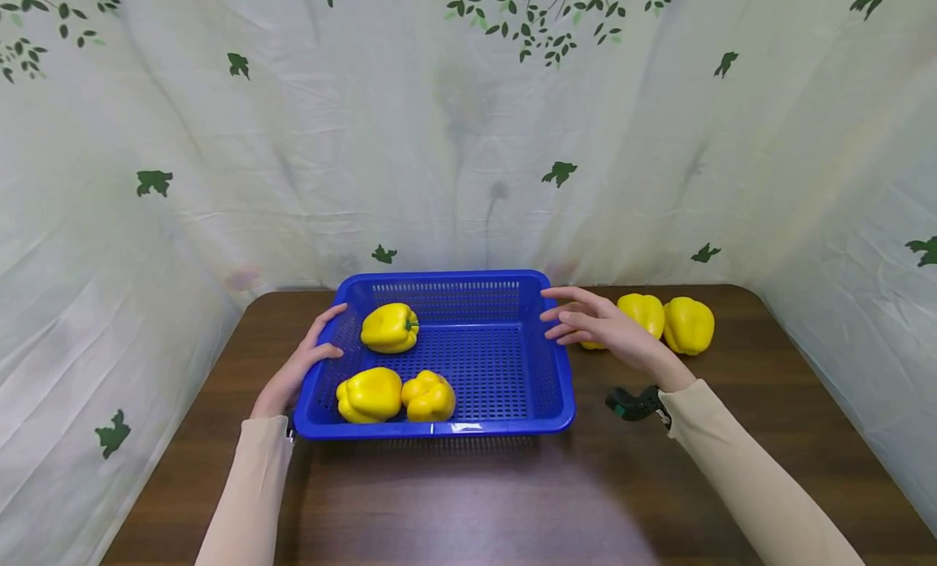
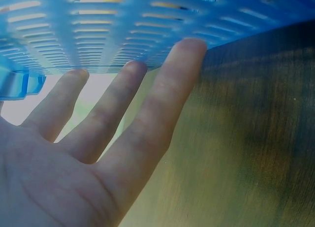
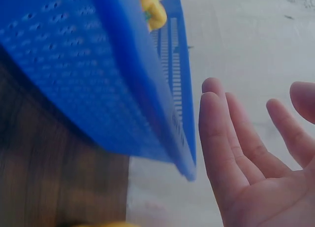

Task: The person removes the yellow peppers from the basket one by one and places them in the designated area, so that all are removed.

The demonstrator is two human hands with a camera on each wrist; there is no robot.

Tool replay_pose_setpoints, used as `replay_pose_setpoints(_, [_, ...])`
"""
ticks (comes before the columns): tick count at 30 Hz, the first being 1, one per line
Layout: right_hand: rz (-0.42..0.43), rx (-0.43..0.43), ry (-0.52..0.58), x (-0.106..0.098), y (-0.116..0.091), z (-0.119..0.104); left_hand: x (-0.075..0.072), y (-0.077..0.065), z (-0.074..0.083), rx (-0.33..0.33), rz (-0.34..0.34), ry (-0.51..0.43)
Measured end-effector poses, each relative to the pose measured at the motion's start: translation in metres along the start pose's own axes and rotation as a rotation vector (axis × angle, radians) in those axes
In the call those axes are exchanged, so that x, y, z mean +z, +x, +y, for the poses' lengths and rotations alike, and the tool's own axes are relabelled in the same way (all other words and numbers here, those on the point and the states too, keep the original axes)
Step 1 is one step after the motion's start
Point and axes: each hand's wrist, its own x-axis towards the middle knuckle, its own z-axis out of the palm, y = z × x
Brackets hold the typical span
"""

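A blue plastic basket (image 1: 479, 428) with slotted walls stands on the table. My left hand (image 1: 294, 371) holds its left side, thumb and a finger over the rim. In the left wrist view, other fingers (image 2: 162, 99) lie against the outer wall. Inside, a yellow bell pepper (image 1: 388, 328) lies at the back left, and two more yellow peppers (image 1: 369, 395) sit side by side at the front left. My right hand (image 1: 600, 326) is at the basket's right rim, fingers extended and holding nothing; the right wrist view shows a gap between them and the basket.
Two yellow peppers (image 1: 688, 325) sit together at the table's back right. Another yellow pepper (image 1: 593, 346) is mostly hidden behind my right hand. A leaf-patterned white curtain (image 1: 468, 143) hangs behind and beside the brown wooden table (image 1: 454, 501).
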Motion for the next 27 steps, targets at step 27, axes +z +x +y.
replay_pose_setpoints(27, [-0.134, 0.007, -0.025, 0.058, 0.049, -0.011, 0.001, -0.001, 0.001, 0.002, 0.000, 0.004])
